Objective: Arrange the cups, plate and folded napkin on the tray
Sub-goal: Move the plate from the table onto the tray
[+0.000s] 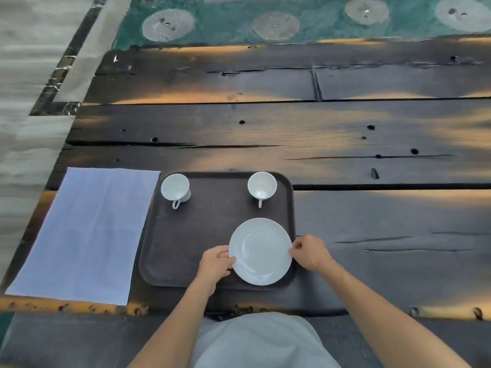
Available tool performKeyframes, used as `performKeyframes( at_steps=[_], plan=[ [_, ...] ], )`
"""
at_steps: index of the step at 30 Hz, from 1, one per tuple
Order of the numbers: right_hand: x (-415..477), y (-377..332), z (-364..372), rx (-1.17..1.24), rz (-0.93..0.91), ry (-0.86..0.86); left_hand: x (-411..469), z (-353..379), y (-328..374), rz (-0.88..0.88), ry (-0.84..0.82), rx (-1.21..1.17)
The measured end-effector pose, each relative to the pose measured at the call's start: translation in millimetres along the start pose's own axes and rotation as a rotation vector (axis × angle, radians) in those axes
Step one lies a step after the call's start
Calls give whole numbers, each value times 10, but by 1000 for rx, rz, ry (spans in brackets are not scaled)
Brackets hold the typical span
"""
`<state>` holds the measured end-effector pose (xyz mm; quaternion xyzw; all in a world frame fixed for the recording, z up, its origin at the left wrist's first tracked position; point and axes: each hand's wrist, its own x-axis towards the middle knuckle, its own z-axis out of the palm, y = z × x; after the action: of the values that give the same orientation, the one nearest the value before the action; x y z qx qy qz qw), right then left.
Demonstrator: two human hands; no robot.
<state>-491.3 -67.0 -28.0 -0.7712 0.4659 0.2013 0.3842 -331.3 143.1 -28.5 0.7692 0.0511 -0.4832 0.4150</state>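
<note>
A dark brown tray (186, 235) lies on the wooden table near its front edge. Two white cups stand in its far corners: the left cup (175, 187) and the right cup (262, 185), both with handles toward me. A white plate (260, 251) sits at the tray's near right. My left hand (216, 261) grips the plate's left rim and my right hand (309, 251) pinches its right rim. A pale blue napkin (85, 235) lies spread flat on the table left of the tray, touching the tray's left edge.
The dark plank table (372, 144) stretches far and right of the tray. Its front edge (438, 313) runs just below my forearms. A green patterned rug (292, 19) lies beyond the table's far edge.
</note>
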Motion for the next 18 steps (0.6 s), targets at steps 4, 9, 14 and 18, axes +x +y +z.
performKeyframes(
  at_steps=[4, 9, 14, 18],
  plan=[
    [-23, -66, 103, -25, 30, 0, 41, -41, -23, -6, -7, -34],
    [-65, -124, 156, 49, 77, -25, 83, -58, -53, -20, -4, -70],
    [-55, -161, 170, 134, 89, -31, 88, -52, -101, -14, -2, -105],
    [-73, -172, 159, 174, 101, -29, 70, -44, -101, -7, 2, -105]
  ],
)
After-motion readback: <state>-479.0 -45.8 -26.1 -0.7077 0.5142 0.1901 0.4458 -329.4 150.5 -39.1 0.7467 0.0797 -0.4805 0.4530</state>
